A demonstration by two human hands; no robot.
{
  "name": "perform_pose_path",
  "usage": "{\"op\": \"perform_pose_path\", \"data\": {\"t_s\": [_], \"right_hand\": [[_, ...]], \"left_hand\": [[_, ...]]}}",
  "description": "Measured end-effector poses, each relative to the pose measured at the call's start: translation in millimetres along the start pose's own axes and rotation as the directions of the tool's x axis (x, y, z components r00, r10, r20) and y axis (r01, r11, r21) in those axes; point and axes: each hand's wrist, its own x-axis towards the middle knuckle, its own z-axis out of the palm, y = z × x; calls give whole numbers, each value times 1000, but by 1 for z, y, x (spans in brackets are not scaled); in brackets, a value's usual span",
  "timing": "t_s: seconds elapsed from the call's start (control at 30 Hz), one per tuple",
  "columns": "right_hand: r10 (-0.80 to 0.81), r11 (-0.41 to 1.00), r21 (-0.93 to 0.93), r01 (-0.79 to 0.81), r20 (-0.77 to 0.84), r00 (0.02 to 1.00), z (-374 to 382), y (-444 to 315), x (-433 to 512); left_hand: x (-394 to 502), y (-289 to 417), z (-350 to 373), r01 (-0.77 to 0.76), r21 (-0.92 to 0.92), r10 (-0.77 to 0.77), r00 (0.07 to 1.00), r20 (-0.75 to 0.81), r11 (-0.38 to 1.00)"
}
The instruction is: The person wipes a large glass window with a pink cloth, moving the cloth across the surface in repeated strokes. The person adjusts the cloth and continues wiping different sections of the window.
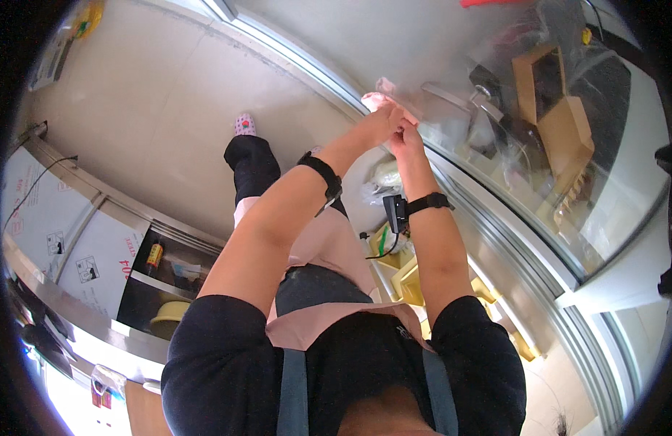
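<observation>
A pink cloth is bunched in front of me, up against a glass panel in a metal frame. My left hand is closed over the cloth, back of the hand upward. Right beside it, my right hand pinches the cloth's near edge, fingers bent and partly hidden. The two hands touch or nearly touch. A faint pink reflection of the cloth shows in the glass. Each forearm wears a black strap; the right one carries a small black device.
Behind the glass are an opened cardboard box and clear plastic sheeting. Yellow bins and a plastic bag are below my right arm. To the left stands a stainless steel cabinet holding a bottle and a yellow basin.
</observation>
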Motion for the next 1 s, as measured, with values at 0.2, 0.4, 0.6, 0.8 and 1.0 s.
{"op": "perform_pose_path", "data": {"t_s": [0.2, 0.4, 0.6, 0.8, 1.0], "right_hand": [[54, 992, 118, -49, -46, 997, 3, -20, -38], [-66, 972, 224, 72, -35, 997, 4, -40, -94], [-46, 994, 98, 47, -21, 999, -11, -28, -37], [-12, 996, 88, 2, 111, 994, -13, -16, -10], [-138, 978, 168, 124, 72, 988, -28, -50, -77]], "left_hand": [[4, -5, 24, -18, 300, 31, 999, -40, 954], [-12, 18, 38, -69, 352, 47, 996, 72, 934], [-16, 8, 39, -252, 711, 203, 967, 156, 656], [-3, -16, 23, -21, 627, 17, 1000, 12, 778], [-17, 31, 56, -135, 561, 32, 981, 190, 817]]}}
